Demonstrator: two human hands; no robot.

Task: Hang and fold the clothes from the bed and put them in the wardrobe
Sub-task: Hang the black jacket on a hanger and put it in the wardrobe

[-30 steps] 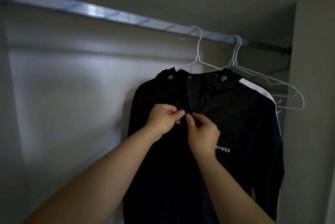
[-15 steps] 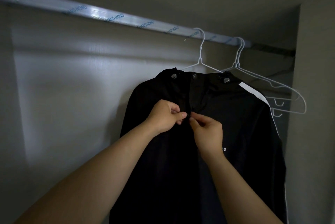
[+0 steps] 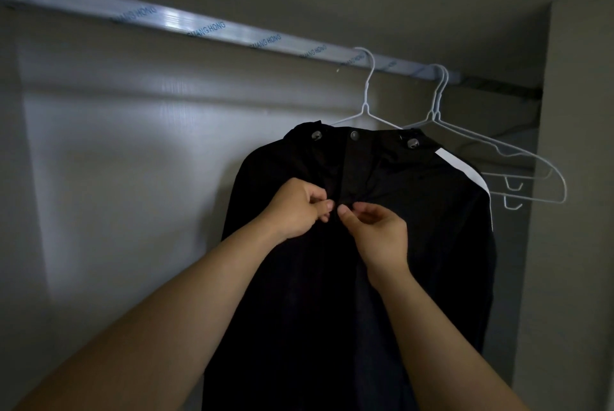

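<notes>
Black jacket (image 3: 432, 261) hangs before left hand (image 3: 295, 211) and right hand (image 3: 382, 231), both seemingly pinching its front edges.

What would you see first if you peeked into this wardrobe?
A big black jacket hangs in the middle, on a white hanger hooked over the shiny rail. The left hand and the right hand pinch its front opening just below the collar. To its right hang empty white hangers.
</notes>
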